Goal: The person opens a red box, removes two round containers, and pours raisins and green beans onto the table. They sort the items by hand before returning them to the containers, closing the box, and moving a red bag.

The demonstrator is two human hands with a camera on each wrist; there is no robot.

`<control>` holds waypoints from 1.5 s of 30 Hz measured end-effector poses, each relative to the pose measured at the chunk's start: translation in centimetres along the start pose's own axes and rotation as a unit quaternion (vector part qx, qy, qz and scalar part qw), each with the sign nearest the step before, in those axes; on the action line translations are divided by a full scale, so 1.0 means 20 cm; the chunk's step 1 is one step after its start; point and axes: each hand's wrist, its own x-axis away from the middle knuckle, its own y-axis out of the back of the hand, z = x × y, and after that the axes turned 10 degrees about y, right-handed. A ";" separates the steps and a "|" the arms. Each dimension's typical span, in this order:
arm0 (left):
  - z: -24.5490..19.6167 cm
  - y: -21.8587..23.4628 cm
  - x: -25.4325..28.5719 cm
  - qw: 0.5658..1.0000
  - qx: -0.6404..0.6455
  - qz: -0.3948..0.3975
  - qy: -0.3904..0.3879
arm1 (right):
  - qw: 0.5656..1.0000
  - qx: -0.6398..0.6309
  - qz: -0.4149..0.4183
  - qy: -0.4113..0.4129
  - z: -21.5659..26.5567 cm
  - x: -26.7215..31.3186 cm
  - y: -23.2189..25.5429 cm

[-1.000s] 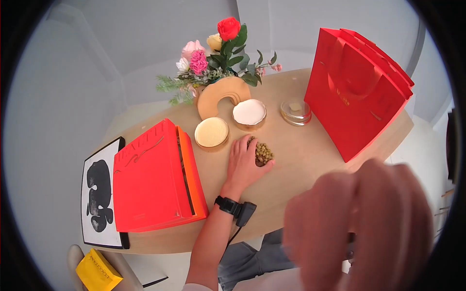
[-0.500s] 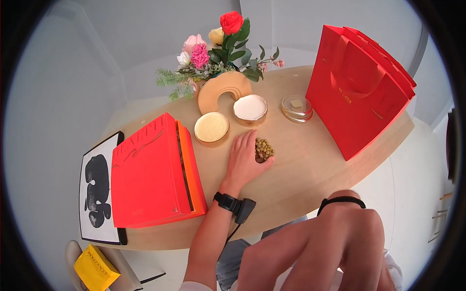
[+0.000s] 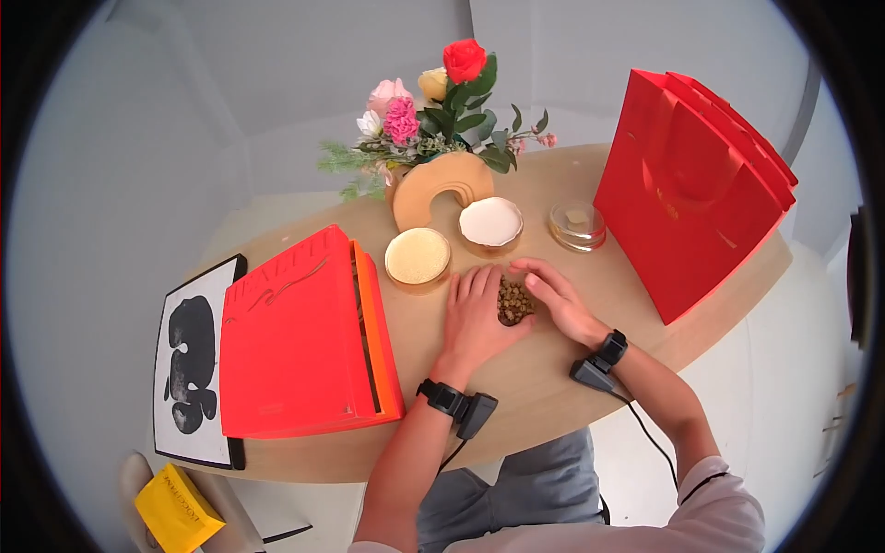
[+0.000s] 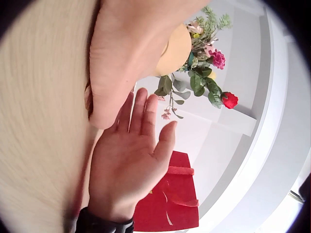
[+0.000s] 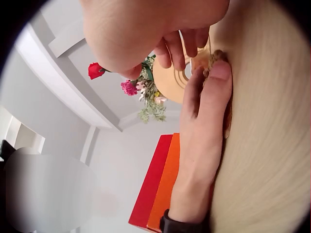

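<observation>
A small heap of brownish-green, bead-like pieces [image 3: 513, 302] lies on the wooden table [image 3: 544, 387]. My left hand [image 3: 477, 316] rests low against the heap's left side, its thumb along the near edge. In the right wrist view, a few of the pieces [image 5: 217, 57] show just past the left thumb. On the right side of the heap is my right hand [image 3: 560, 300], palm turned in and fingers extended. From the left wrist, that right palm [image 4: 127, 155] shows bare, with nothing held. Part of the heap is hidden by the left hand.
Beyond the hands stand a round gold-topped container [image 3: 418, 256], a white-topped one [image 3: 490, 224] and a clear round dish [image 3: 578, 227]. Flowers rise behind an arch-shaped vase [image 3: 433, 189]. A red box [image 3: 290, 341] overlaps a framed picture [image 3: 189, 359] at left; a red paper bag [image 3: 691, 198] stands right.
My right hand has come down from close in front of the head camera to the heap's right side. The left hand stays at the heap's left side.
</observation>
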 end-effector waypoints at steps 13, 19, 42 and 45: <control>-0.01 0.07 0.06 0.999 0.004 0.028 -0.016 | 1.000 -0.004 0.009 0.022 -0.15 -0.14 -0.05; -0.01 0.02 0.01 0.998 0.038 0.040 -0.013 | 1.000 -0.022 -0.017 -0.011 -0.08 -0.13 -0.12; 0.01 0.02 0.02 0.995 0.085 0.033 -0.041 | 0.995 -0.083 -0.039 -0.034 -0.10 -0.09 -0.13; 0.03 0.00 0.02 0.994 0.098 0.030 -0.046 | 0.999 0.004 -0.032 -0.010 -0.08 -0.08 -0.11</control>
